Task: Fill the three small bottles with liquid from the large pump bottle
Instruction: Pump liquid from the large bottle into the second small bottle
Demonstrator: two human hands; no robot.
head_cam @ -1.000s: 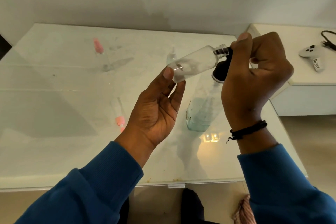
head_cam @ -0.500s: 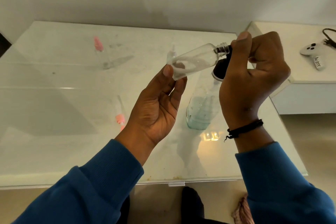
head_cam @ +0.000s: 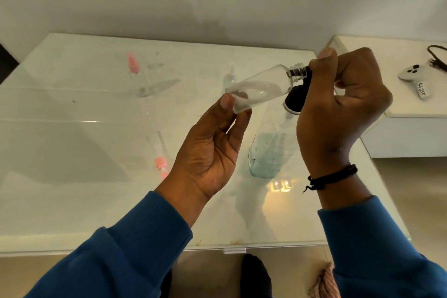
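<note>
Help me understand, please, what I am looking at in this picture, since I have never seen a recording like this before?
No machine here: a person wears a camera on the head, looking down at their own two hands over a white glass-topped table. The left hand pinches the base of a small clear bottle, tilted with its open neck toward the black pump head of the large pump bottle, which stands on the table holding pale bluish liquid. The right hand curls around that pump head. Farther back stands a small bottle with a pink cap; another pink cap lies nearer. A white game controller rests on the side cabinet.
</note>
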